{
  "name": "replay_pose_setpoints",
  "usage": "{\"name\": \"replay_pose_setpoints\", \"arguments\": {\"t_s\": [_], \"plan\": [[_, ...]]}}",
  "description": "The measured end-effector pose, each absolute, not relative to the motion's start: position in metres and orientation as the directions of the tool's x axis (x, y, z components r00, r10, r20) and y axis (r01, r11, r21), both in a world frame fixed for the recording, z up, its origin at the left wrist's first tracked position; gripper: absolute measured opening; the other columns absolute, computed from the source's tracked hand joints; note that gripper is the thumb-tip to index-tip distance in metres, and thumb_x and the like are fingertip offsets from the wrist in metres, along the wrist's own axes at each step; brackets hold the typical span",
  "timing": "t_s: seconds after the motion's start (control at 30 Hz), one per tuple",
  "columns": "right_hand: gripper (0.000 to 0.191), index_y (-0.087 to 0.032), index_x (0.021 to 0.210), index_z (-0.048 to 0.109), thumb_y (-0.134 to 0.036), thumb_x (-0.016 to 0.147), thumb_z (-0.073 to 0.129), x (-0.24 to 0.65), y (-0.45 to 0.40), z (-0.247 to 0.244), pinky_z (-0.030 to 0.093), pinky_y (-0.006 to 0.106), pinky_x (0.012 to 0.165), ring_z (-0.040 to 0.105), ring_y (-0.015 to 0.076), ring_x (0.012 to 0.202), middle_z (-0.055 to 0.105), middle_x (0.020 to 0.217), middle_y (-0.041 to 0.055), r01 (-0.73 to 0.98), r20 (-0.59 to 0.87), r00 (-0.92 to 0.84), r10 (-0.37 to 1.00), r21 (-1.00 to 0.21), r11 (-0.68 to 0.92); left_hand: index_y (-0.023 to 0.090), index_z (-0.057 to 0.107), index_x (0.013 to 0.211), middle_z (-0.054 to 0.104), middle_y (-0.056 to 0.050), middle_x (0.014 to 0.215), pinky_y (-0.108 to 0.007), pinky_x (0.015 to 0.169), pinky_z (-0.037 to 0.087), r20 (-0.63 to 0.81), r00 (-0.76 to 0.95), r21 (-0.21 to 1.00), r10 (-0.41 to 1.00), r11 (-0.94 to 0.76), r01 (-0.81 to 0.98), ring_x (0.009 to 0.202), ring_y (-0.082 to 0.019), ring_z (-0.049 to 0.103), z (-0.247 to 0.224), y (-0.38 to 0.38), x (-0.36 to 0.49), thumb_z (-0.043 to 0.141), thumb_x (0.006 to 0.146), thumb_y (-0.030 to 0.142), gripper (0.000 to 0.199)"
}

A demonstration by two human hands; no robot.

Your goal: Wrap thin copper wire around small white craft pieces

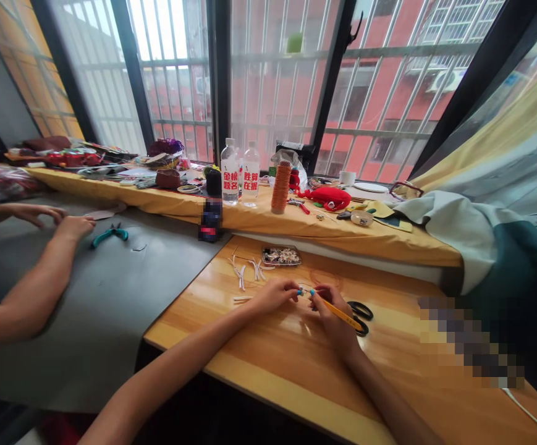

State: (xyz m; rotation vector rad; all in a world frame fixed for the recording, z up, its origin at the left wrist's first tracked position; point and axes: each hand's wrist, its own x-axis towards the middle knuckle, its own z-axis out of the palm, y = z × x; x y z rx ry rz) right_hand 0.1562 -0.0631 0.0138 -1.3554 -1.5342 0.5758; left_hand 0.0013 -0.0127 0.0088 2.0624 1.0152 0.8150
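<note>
Above the wooden table (pixel 249 352), my left hand (pixel 275 296) has its fingertips pinched on something small whose kind I cannot make out. Close by on its right, my right hand (pixel 333 309) grips a pen-shaped tool with a yellow handle (pixel 342 314), its tip pointing at the left fingertips. Black-handled scissors (pixel 362 310) lie just beyond the right hand, partly hidden by it. Thin brown thread (pixel 326 278) is looped on the wood behind both hands. White strips (pixel 241 276) and a clear box of small pieces (pixel 282 256) lie farther back.
Left, another person's hands (pixel 76 227) work over a grey tabletop (pixel 110 296) near teal pliers (pixel 110 235). A cloth-covered sill (pixel 389 238) behind holds two bottles (pixel 230 179), a brown thread spool (pixel 280 188) and a red soft item (pixel 330 198). Scissors sit close to my right hand.
</note>
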Motion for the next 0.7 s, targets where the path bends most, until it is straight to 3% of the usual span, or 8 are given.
{"name": "replay_pose_setpoints", "arguments": {"t_s": [0.17, 0.4, 0.6, 0.7], "plan": [[0.018, -0.020, 0.079, 0.044, -0.037, 0.073, 0.045, 0.154, -0.064, 0.015, 0.044, 0.027, 0.058, 0.057, 0.0149, 0.059, 0.058, 0.069, 0.0009, 0.462, 0.362, 0.107, 0.926, -0.843, 0.276, 0.014, 0.059, 0.086, 0.063, -0.002, 0.076, -0.019, 0.064, 0.039, 0.284, 0.497, 0.705, 0.820, -0.530, 0.472, 0.069, -0.011, 0.054, 0.009, -0.015, 0.003, 0.043, 0.077, 0.025, 0.022], [0.014, -0.021, 0.076, 0.042, -0.035, 0.074, 0.043, 0.153, -0.067, 0.014, 0.043, 0.026, 0.059, 0.057, 0.0150, 0.061, 0.057, 0.067, 0.0004, 0.577, 0.385, 0.085, 0.919, -0.771, 0.270, 0.016, 0.061, 0.078, 0.061, -0.005, 0.077, -0.027, 0.073, 0.037, 0.438, 0.581, 0.328, 0.686, -0.724, 0.607, 0.078, -0.016, 0.052, 0.007, -0.021, 0.001, 0.037, 0.081, 0.030, 0.028], [0.015, -0.021, 0.076, 0.042, -0.035, 0.076, 0.039, 0.152, -0.066, 0.011, 0.042, 0.027, 0.058, 0.056, 0.0158, 0.062, 0.056, 0.069, 0.0009, 0.641, 0.415, 0.067, 0.907, -0.715, 0.280, 0.018, 0.052, 0.095, 0.057, -0.005, 0.091, -0.029, 0.076, 0.038, 0.568, 0.444, 0.337, 0.693, -0.688, 0.643, 0.085, -0.017, 0.050, 0.010, -0.025, -0.001, 0.049, 0.072, 0.031, 0.026], [0.015, -0.021, 0.077, 0.043, -0.035, 0.076, 0.038, 0.152, -0.067, 0.012, 0.041, 0.027, 0.058, 0.056, 0.0153, 0.061, 0.056, 0.070, 0.0008, 0.663, 0.422, 0.043, 0.905, -0.690, 0.290, 0.017, 0.052, 0.094, 0.057, -0.005, 0.089, -0.029, 0.078, 0.036, 0.583, 0.500, 0.259, 0.640, -0.730, 0.632, 0.085, -0.017, 0.049, 0.012, -0.023, -0.003, 0.046, 0.075, 0.028, 0.023]]}}
